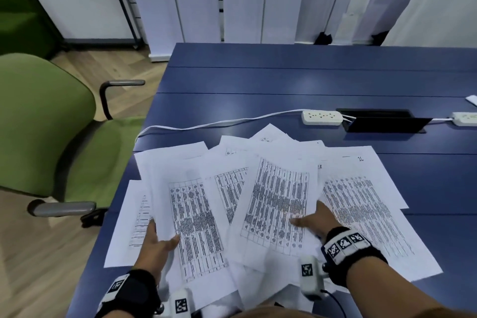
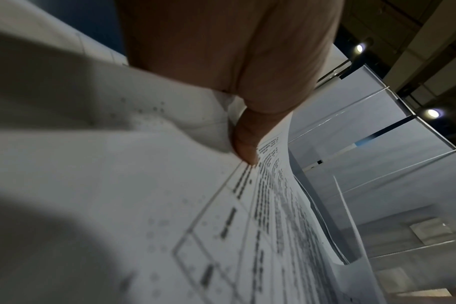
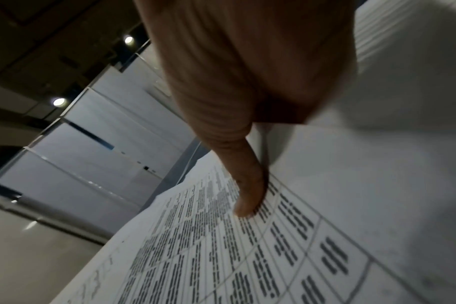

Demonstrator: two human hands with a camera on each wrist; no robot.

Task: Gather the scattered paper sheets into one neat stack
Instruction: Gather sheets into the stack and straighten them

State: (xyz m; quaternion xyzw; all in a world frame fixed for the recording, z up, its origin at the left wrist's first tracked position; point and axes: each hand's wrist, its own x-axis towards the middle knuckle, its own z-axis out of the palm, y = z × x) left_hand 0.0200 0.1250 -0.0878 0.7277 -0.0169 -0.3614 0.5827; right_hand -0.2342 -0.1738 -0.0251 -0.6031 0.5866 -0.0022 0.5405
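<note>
While the paper sheets (image 1: 258, 204) are lying fanned out and overlapping across the near part of the blue surface (image 1: 284, 80), both hands are down among them. The left hand (image 1: 157, 242) is gripping one printed sheet (image 1: 192, 214) on the left of the fan, thumb on top and fingers tucked beneath its edge; the left wrist view is showing the thumb (image 2: 245, 144) pressing on the printed table and the page curving up. Another sheet (image 1: 129, 227) is hanging partly over the left edge of the surface. The right hand (image 1: 313, 219) is lying flat on the pile, fingers stretched, thumb spread over a central page (image 1: 278, 204); from the right wrist view, its thumb (image 3: 247, 197) is touching the print, and I can't tell whether the other fingers are under a sheet. A further page (image 1: 366, 204) is spreading out to the right. Beyond the papers, a white power strip (image 1: 322, 117) with its cable (image 1: 206, 125) is sitting beside a black cable hatch (image 1: 382, 124). A green chair (image 1: 51, 131) is standing at the left.
</note>
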